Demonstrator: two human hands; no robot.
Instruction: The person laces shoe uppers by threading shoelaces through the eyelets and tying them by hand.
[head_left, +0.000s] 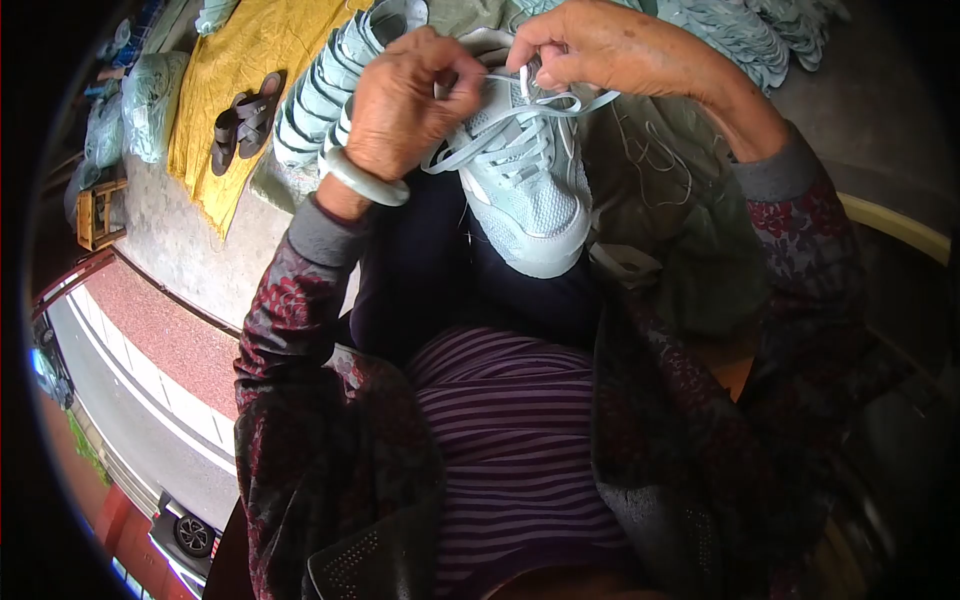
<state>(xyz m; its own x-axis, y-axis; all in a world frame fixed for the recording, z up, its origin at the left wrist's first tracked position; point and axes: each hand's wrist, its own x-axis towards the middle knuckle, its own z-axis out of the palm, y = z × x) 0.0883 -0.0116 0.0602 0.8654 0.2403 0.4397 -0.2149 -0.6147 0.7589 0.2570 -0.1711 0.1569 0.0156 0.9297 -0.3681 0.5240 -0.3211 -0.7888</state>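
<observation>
A pale mint sneaker rests on the person's lap, its toe toward the body. White laces cross its tongue, with loops and loose ends near the top. My left hand, with a pale bangle at the wrist, is closed in a pinch at the left of the shoe's opening, on the lace. My right hand pinches a lace end with thumb and index finger above the shoe's tongue.
Stacked pale shoe uppers lie beyond the left hand, with more at the upper right. Dark sandals sit on a yellow cloth. A wooden stool and plastic bags are at the far left.
</observation>
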